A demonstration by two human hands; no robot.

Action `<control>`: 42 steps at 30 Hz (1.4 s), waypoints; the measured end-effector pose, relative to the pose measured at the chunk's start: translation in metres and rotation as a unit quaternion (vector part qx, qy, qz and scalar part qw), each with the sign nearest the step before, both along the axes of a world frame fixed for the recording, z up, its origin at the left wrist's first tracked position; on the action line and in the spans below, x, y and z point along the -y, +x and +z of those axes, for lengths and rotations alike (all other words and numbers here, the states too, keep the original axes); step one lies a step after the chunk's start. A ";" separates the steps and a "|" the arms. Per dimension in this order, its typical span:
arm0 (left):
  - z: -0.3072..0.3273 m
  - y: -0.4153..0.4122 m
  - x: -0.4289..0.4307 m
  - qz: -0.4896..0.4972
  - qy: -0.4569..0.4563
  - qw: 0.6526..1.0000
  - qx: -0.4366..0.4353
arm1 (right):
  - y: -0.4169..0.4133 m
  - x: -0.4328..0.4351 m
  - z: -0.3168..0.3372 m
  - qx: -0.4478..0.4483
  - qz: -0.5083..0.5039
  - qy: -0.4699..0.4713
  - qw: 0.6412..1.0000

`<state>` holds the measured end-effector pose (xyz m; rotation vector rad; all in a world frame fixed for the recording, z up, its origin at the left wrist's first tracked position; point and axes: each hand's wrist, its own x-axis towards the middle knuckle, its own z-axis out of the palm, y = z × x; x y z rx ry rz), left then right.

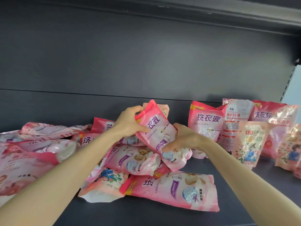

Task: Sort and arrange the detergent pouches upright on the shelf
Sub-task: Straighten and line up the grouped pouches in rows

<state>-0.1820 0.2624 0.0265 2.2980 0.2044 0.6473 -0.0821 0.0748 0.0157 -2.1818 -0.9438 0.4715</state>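
Above the heap (133, 162), the left hand (128, 123) and right hand (184, 137) clasp one tilted pink pouch (156, 128), apparently mid-pick; next it needs standing upright right of the heap

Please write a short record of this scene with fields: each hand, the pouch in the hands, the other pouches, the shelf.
left hand: grips the held pouch near its top
right hand: grips its lower part
held pouch: pink, tilted, above the pile
pile: pouches lying flat, left and centre
upright pouches: standing at the right
shelf: dark grey
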 end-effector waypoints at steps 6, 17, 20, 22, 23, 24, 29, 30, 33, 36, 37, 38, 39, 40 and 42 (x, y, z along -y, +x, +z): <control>0.015 -0.010 0.028 -0.059 -0.017 0.991 0.116 | -0.011 0.029 -0.005 -0.051 -0.001 0.112 0.992; 0.031 0.026 0.097 -0.081 -0.057 0.975 0.199 | 0.005 0.086 -0.023 0.014 -0.148 0.203 0.968; 0.026 0.039 0.116 -0.072 -0.063 0.977 0.192 | 0.010 0.098 -0.038 0.048 -0.189 0.200 0.960; 0.016 0.047 0.121 -0.067 -0.084 0.980 0.170 | 0.010 0.103 -0.049 0.059 -0.208 0.195 0.957; 0.010 0.048 0.122 -0.065 -0.104 0.981 0.150 | 0.011 0.106 -0.053 0.053 -0.200 0.196 0.959; 0.004 0.050 0.122 -0.059 -0.119 0.983 0.125 | 0.014 0.109 -0.056 0.035 -0.185 0.199 0.962; -0.020 0.050 0.117 -0.081 -0.136 0.987 -0.010 | 0.029 0.122 -0.053 -0.027 -0.078 0.164 0.983; -0.023 0.050 0.117 -0.080 -0.138 0.987 -0.015 | 0.031 0.121 -0.055 -0.022 -0.082 0.163 0.983; -0.024 0.048 0.116 -0.045 -0.126 0.991 0.011 | 0.033 0.113 -0.058 -0.018 -0.082 0.163 0.983; -0.024 0.045 0.112 -0.017 -0.119 0.992 0.026 | 0.031 0.103 -0.058 -0.002 -0.090 0.150 0.985; -0.024 0.044 0.110 -0.016 -0.115 0.993 0.028 | 0.030 0.101 -0.057 0.004 -0.090 0.145 0.985; -0.024 0.043 0.109 -0.015 -0.105 0.994 0.028 | 0.030 0.100 -0.056 0.011 -0.089 0.137 0.986; -0.024 0.042 0.108 -0.012 -0.090 0.996 0.026 | 0.029 0.100 -0.054 0.017 -0.089 0.123 0.988; -0.024 0.041 0.109 -0.009 -0.072 0.997 0.022 | 0.028 0.101 -0.053 0.023 -0.089 0.106 0.990; -0.021 0.041 0.111 -0.001 -0.040 0.999 0.011 | 0.026 0.104 -0.049 0.048 -0.086 0.059 0.993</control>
